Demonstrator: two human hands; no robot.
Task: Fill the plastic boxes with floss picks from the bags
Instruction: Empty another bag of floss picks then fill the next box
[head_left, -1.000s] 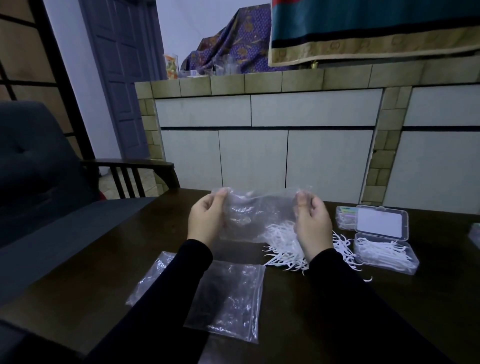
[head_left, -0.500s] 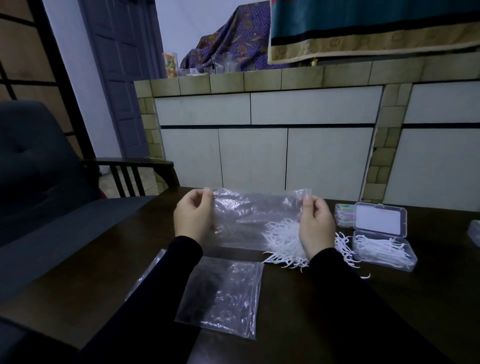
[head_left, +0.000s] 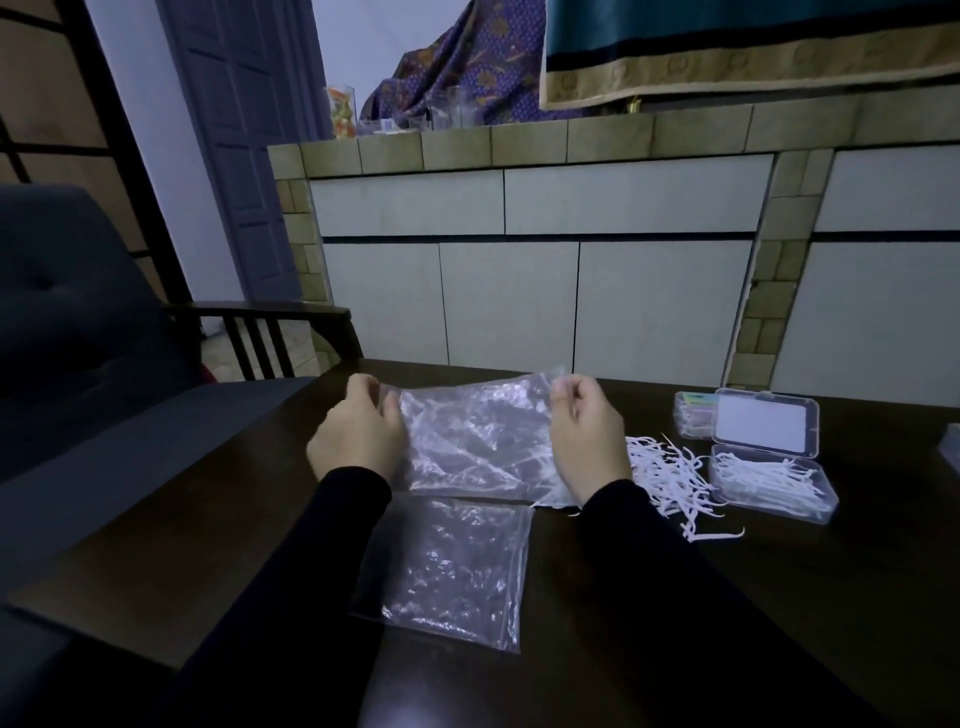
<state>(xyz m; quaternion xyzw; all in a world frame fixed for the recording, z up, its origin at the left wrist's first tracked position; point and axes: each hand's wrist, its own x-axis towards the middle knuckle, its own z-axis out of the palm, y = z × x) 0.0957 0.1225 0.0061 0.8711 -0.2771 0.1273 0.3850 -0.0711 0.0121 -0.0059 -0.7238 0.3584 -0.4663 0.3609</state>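
Dark wooden table (head_left: 171, 519) fronts a tiled counter. Left hand (head_left: 358, 436) and right hand (head_left: 589, 441) each pinch a top corner of a clear crumpled plastic bag (head_left: 472, 441), stretched between them. White floss picks (head_left: 670, 478) lie heaped just right, beside an open clear plastic box (head_left: 769, 480) holding picks. Another flat clear bag (head_left: 447, 566) lies nearer.

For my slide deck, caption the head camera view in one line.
Both hands pinch an emptied clear bag beside loose floss picks.

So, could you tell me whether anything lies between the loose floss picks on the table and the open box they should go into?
Nothing visible does. The pile of floss picks lies right beside the open box, whose lid stands raised at the back.
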